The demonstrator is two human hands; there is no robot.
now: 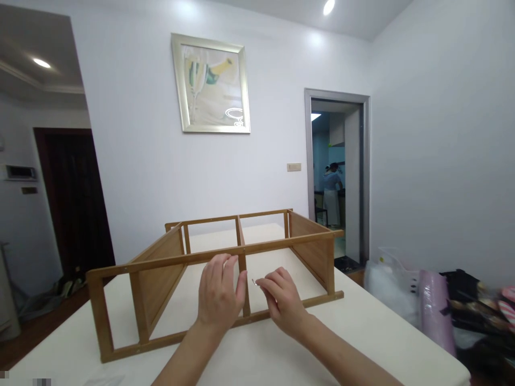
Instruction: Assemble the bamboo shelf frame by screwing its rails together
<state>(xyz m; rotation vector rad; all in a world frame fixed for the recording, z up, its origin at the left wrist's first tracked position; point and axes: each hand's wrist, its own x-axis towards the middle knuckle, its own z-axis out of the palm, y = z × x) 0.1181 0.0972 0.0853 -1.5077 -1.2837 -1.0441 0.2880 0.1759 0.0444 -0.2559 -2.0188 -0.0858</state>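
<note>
A bamboo-coloured wooden frame (277, 244) lies on its side on a white table (362, 327), with rails, side panels and a middle upright (243, 284). My left hand (219, 292) rests with fingers together against that middle upright, near the front top rail. My right hand (284, 300) is just to the right of the upright, fingers pinched on a small thin metal piece (254, 282) whose tip points at the upright.
Bags and a pink roll (436, 313) sit past the table's right edge. A framed picture (211, 83) hangs on the far wall. Through a doorway at the back right a person (332, 193) stands in another room. A dark door (74, 198) is at left.
</note>
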